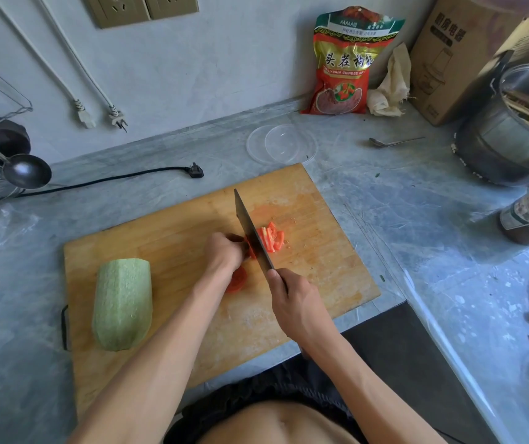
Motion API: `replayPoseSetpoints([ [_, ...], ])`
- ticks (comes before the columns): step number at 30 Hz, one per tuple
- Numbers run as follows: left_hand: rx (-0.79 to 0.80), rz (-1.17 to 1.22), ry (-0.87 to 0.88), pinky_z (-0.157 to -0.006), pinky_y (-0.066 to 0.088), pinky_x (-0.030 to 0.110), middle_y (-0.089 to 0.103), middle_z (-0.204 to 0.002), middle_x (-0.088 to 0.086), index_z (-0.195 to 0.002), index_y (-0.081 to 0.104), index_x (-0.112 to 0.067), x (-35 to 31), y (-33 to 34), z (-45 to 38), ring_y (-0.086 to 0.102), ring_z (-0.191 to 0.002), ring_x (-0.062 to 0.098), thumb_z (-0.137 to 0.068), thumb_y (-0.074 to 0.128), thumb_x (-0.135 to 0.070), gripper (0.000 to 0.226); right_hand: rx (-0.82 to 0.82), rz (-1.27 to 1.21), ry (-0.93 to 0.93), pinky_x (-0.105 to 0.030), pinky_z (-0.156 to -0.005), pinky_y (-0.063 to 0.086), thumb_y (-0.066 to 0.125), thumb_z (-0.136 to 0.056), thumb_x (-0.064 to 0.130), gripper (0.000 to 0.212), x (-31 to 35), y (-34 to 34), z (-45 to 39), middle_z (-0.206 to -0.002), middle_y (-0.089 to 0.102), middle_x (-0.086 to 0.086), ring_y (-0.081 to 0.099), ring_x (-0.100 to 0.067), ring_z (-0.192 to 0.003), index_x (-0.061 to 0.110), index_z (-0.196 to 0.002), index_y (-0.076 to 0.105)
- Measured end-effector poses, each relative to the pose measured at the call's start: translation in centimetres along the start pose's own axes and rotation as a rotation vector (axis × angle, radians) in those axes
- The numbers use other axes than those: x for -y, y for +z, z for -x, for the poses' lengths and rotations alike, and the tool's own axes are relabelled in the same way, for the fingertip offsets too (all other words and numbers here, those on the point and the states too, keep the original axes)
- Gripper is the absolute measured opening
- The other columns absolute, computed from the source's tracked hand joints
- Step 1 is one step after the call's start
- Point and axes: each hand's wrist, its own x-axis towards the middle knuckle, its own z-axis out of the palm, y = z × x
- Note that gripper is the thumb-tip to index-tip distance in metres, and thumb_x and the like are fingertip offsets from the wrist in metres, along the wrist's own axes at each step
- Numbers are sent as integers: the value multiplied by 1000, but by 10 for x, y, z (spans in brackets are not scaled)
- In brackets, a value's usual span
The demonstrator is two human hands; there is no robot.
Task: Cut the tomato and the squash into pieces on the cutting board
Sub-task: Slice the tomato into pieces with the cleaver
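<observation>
A wooden cutting board [167, 229] lies on the grey counter. At its left end rests a peeled pale-green squash [123, 304], whole and untouched. Near the board's middle my left hand [224, 253] presses down on a piece of tomato, mostly hidden under the fingers. A red tomato half [237, 280] lies just below that hand. My right hand [292, 302] grips the handle of a dark cleaver [252, 233], whose blade stands edge-down against the tomato. Several cut tomato slices [272, 240] lie to the right of the blade.
A clear plastic lid [280, 144] and a spoon [391, 142] lie behind the board. A red snack bag [346, 65], a cardboard box [461, 59] and a metal pot [519, 123] stand at the back right. A black plug [194, 171] and a ladle [23, 171] are on the left.
</observation>
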Motion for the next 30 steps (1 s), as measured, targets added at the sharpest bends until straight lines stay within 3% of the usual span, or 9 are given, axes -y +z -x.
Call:
replayPoseSetpoints([
  [11,9,-37,20,-81,60,47,73,-75,10,-61,68,-18,2,2,-1,73,-77,26,-76,75,-3,23,-13,-20,-13,-24,-40,25,38,-105,35,41,5,6,-14,-49,40,3,28,-11,-38,17,-69,45],
  [15,-4,-35,11,-77,61,49,73,-72,11,-59,68,-18,2,2,-3,73,-74,28,-75,75,-4,22,-2,1,-22,-30,-45,25,38,-105,33,41,0,2,-6,-50,37,4,26,-13,-43,20,-66,40],
  [22,-1,-61,42,-74,61,41,74,-77,10,-68,71,-17,1,2,2,73,-75,25,-78,70,-7,15,-26,-1,-2,-31,-45,26,39,-105,30,40,-2,7,-7,-49,37,4,26,-12,-41,22,-65,39],
  [26,16,-77,50,-68,58,34,74,-80,10,-84,76,-10,1,2,4,72,-76,24,-80,69,-6,9,-27,19,-3,-31,-45,28,38,-105,33,39,2,9,-16,-50,41,3,30,-13,-40,22,-67,40],
  [30,-19,-91,64,-71,61,39,74,-77,9,-74,74,-12,1,3,2,71,-72,23,-78,68,-6,10,-13,7,3,-36,-48,28,39,-105,32,41,-1,7,-10,-50,38,3,28,-16,-43,21,-65,38],
])
